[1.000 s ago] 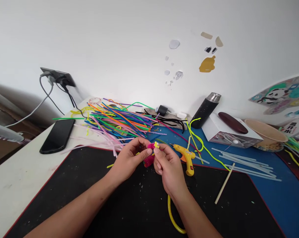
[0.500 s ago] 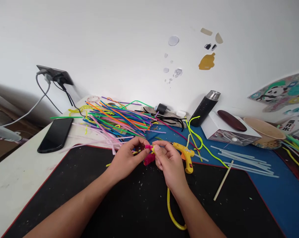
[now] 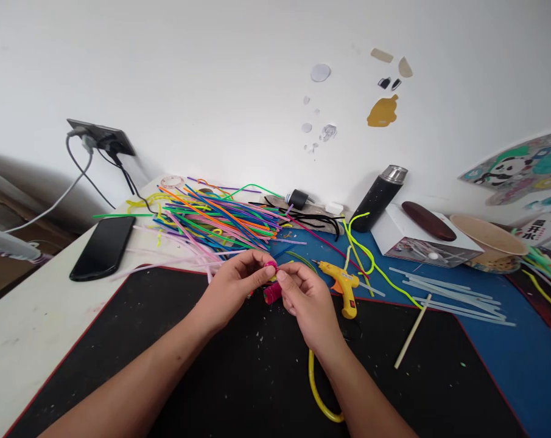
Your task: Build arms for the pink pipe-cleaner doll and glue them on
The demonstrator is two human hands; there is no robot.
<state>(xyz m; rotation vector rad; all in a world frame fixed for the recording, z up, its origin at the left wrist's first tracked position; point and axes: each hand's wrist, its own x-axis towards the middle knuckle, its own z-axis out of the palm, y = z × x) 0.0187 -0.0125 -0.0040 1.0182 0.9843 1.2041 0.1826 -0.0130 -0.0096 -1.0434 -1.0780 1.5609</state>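
Over the black mat, my left hand pinches a small magenta and yellow pipe cleaner piece between thumb and forefinger. From the other side, my right hand closes its thumb and fingertips on the same piece. Just below the fingers, a magenta fuzzy roll shows in part; I cannot tell whether it is joined to the held piece. A yellow glue gun lies to the right of my right hand. The hands hide most of the held piece.
Behind my hands spreads a pile of coloured pipe cleaners. A phone lies at left. To the right are glue sticks, a wooden stick, a black flask, a tissue box and a bowl. A yellow cable loops in front.
The held piece has turned between my fingers, so less yellow shows. My right hand has shifted slightly left and down, and more of the glue gun's nozzle is visible.
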